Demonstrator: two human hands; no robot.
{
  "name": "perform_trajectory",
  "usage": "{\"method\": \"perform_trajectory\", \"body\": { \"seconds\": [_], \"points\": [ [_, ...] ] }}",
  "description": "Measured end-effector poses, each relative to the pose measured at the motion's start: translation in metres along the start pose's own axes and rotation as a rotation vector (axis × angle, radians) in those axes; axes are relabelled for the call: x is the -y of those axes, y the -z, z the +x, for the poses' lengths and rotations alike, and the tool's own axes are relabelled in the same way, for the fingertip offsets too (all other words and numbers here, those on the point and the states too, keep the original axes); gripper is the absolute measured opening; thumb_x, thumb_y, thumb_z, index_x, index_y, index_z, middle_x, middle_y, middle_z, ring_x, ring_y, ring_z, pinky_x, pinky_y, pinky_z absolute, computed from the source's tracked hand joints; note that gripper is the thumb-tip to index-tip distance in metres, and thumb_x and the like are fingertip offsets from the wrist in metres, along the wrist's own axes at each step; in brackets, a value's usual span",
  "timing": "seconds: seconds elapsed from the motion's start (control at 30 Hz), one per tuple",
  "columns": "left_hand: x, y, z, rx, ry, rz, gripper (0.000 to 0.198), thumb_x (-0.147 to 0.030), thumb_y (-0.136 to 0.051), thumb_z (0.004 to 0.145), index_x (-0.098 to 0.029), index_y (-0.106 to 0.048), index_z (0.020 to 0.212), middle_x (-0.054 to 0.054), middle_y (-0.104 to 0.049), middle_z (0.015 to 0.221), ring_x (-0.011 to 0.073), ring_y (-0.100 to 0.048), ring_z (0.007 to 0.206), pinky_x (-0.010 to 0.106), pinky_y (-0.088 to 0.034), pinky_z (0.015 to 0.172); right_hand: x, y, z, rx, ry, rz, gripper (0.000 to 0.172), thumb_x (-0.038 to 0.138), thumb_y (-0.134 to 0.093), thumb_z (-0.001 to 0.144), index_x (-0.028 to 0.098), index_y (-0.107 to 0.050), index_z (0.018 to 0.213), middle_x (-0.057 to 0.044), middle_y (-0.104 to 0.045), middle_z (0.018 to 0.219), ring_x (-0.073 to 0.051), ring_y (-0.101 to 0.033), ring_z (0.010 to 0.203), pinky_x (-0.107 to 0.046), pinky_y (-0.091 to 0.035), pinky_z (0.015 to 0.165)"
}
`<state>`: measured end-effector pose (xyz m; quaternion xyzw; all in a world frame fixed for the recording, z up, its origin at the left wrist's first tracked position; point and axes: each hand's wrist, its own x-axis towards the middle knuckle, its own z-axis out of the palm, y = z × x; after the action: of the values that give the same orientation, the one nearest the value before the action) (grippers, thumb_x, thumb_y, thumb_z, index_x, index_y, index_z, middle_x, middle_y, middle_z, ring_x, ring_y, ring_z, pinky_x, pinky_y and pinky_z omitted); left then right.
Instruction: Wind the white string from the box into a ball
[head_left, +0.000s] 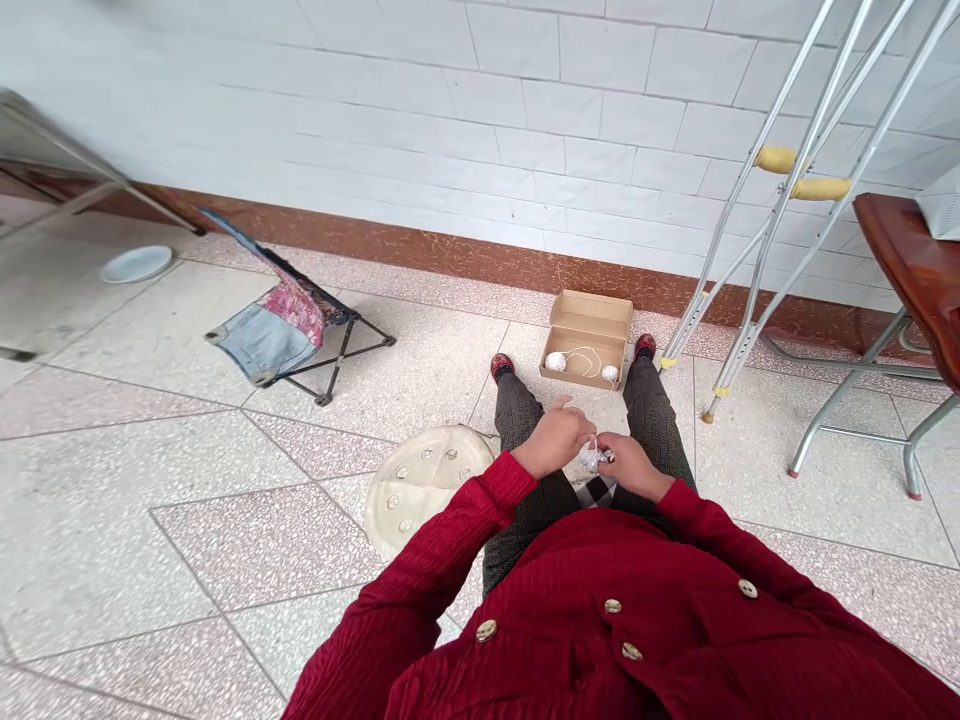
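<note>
I sit with my legs stretched out, in a red buttoned jacket. My left hand (553, 438) and my right hand (630, 464) meet over my lap, both closed on a small white bundle (592, 458) of what looks like thread or string. A thin white strand rises from it between my fingers. Just beyond my feet, an open cardboard box (589, 322) lies on the floor. It holds two small white balls (555, 361) joined by a white string.
A round cream plastic lid (420, 485) lies on the tiled floor by my left leg. A folding stool with patterned fabric (292, 318) stands to the left. Metal crutches (780, 190) lean on the wall at right, beside a brown chair (911, 270). A white dish (137, 264) lies far left.
</note>
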<state>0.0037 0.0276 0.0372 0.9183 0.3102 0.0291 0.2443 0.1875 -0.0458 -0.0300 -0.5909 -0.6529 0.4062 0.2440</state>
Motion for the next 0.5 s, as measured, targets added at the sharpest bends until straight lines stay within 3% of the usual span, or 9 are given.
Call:
{"method": "perform_trajectory", "body": {
  "seconds": [0.07, 0.13, 0.27, 0.4, 0.5],
  "points": [
    [0.009, 0.0, 0.003, -0.009, 0.02, -0.082, 0.026, -0.02, -0.052, 0.096, -0.017, -0.07, 0.078, 0.002, -0.069, 0.078, 0.0162, -0.062, 0.084, 0.037, -0.035, 0.107, 0.009, -0.003, -0.009, 0.024, 0.008, 0.146, 0.022, 0.017, -0.068, 0.07, 0.02, -0.068, 0.091, 0.001, -0.067, 0.082, -0.015, -0.059, 0.076, -0.023, -0.044, 0.068],
    [0.015, -0.006, 0.005, -0.007, 0.067, -0.255, 0.03, -0.02, -0.049, 0.096, -0.016, -0.069, 0.075, 0.0, -0.067, 0.072, 0.0139, -0.06, 0.076, 0.029, -0.041, 0.094, 0.018, 0.003, -0.013, 0.016, -0.015, 0.331, 0.021, 0.025, -0.068, 0.075, 0.019, -0.067, 0.095, 0.0, -0.066, 0.084, -0.015, -0.059, 0.075, -0.023, -0.047, 0.064],
    [0.009, -0.031, 0.005, -0.022, 0.223, -0.568, 0.031, -0.016, -0.046, 0.093, -0.013, -0.069, 0.073, 0.0, -0.067, 0.07, 0.012, -0.057, 0.067, 0.021, -0.04, 0.069, 0.027, 0.025, -0.007, -0.031, -0.117, 0.514, 0.03, 0.036, -0.072, 0.073, 0.018, -0.065, 0.096, -0.002, -0.065, 0.085, -0.014, -0.057, 0.07, -0.02, -0.047, 0.048],
    [-0.006, -0.047, -0.005, 0.053, 0.274, -0.59, 0.038, -0.025, -0.051, 0.094, -0.014, -0.065, 0.061, 0.0, -0.065, 0.062, 0.0108, -0.052, 0.059, 0.022, -0.037, 0.064, 0.016, 0.037, 0.008, -0.179, -0.173, 0.463, 0.031, 0.036, -0.073, 0.066, 0.018, -0.064, 0.089, -0.003, -0.065, 0.085, -0.015, -0.06, 0.071, -0.021, -0.051, 0.045],
    [-0.012, -0.048, -0.015, 0.124, 0.231, -0.442, 0.036, -0.024, -0.051, 0.095, -0.015, -0.063, 0.062, -0.001, -0.066, 0.062, 0.0106, -0.052, 0.059, 0.022, -0.036, 0.062, 0.002, 0.035, 0.021, -0.246, -0.219, 0.464, 0.029, 0.036, -0.071, 0.064, 0.018, -0.062, 0.085, -0.002, -0.064, 0.082, -0.015, -0.062, 0.065, -0.026, -0.056, 0.049]
  ]
}}
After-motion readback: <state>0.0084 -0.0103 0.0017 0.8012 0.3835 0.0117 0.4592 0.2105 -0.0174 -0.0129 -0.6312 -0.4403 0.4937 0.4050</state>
